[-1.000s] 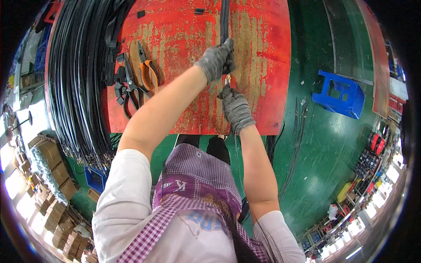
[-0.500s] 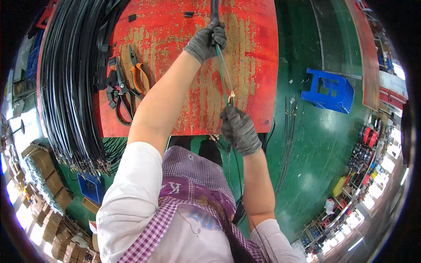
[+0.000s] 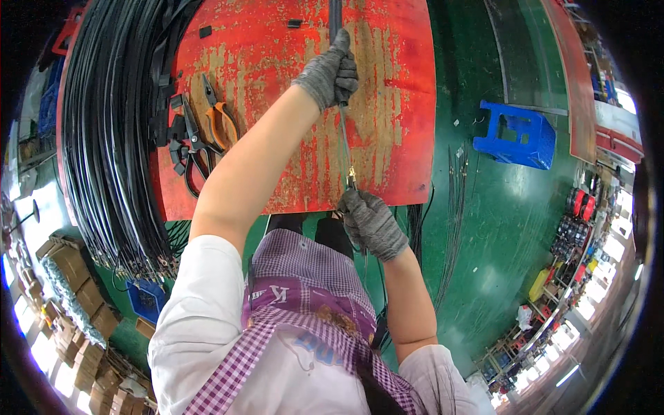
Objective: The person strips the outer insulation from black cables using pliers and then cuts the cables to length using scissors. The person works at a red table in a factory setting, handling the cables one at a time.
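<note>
Head view: the left hand (image 3: 330,75) wears a grey glove and reaches far out over the red table (image 3: 401,124). Its grip is shut tight round a black cable (image 3: 336,17) that runs on to the far edge of the table. A thin wire (image 3: 344,142) comes out under this hand and runs back toward the person. The right hand (image 3: 371,223), gloved too, is at the near edge of the table. Its grip is closed round the near end of the wire, where a small brass-coloured tip (image 3: 351,180) shows just above the fingers. The tip is small, so it may be a metal end piece. The wire looks stretched straight between the two hands.

On the left part of the table lie orange pliers (image 3: 220,117) and black scissors (image 3: 195,149), close together. A big bundle of black cables (image 3: 111,131) hangs over the left side of the table. A blue stool (image 3: 515,135) stands on the green floor (image 3: 484,242), well apart to the right.
</note>
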A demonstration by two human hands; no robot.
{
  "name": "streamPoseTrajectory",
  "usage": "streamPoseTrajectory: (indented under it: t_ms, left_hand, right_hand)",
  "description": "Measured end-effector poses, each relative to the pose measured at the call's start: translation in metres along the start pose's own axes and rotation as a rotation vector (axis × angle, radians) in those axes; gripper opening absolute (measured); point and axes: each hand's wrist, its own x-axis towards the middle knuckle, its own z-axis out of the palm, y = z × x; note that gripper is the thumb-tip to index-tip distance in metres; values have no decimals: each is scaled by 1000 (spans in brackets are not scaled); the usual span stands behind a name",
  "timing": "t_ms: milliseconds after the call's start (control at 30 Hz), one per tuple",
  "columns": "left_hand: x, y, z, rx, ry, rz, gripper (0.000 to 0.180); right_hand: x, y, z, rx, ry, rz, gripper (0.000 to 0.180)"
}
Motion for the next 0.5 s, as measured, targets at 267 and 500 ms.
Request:
streamPoseTrajectory:
  t_ms: [267, 500]
  left_hand:
    - [-27, 12, -13, -25, 55, 25, 32]
    - [-33, -11, -9, 258, 426, 155, 39]
  right_hand:
    - [20, 51, 4, -430, 103, -360, 29]
    - [1, 41, 9, -407, 144, -184, 30]
